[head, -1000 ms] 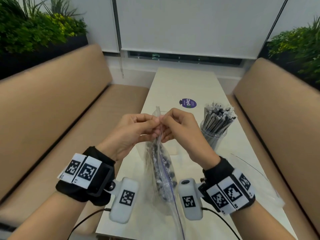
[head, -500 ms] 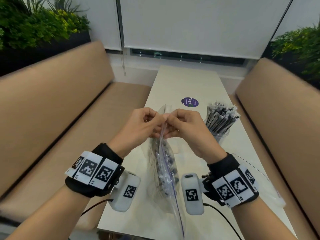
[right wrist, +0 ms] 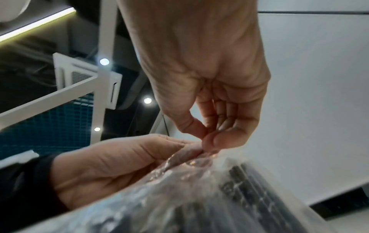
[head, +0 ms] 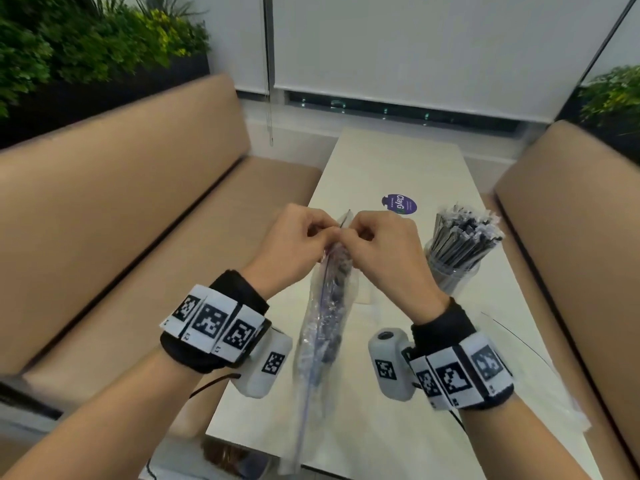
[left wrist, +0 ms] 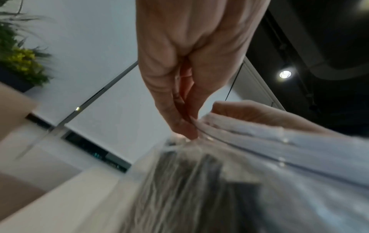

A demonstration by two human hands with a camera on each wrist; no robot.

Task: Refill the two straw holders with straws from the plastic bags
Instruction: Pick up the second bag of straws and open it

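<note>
The fingers of the left hand are curled, thumb against forefinger, pinching one lip of the clear zip-seal plastic bag at its top edge. The fingers of the right hand are curled the same way, thumb and forefinger tips pressed together on the opposite lip, touching the left hand's fingertips. Whether the seal between them has parted at all is hard to tell, since the plastic there is blurred.

Below the fingers the bag hangs edge-on between the two wrists, its purple zip line running down its length, filled with dark, individually wrapped straws. Its lower end reaches the near edge of the pale rectangular counter.

Just right of the right hand stands a clear round straw holder, packed with wrapped dark straws that fan out above its rim. Beyond the fingers a round purple sticker lies flat on the counter. Near the right wrist, a second clear plastic bag lies on the counter's right edge. Tan padded benches flank the counter on both sides.
</note>
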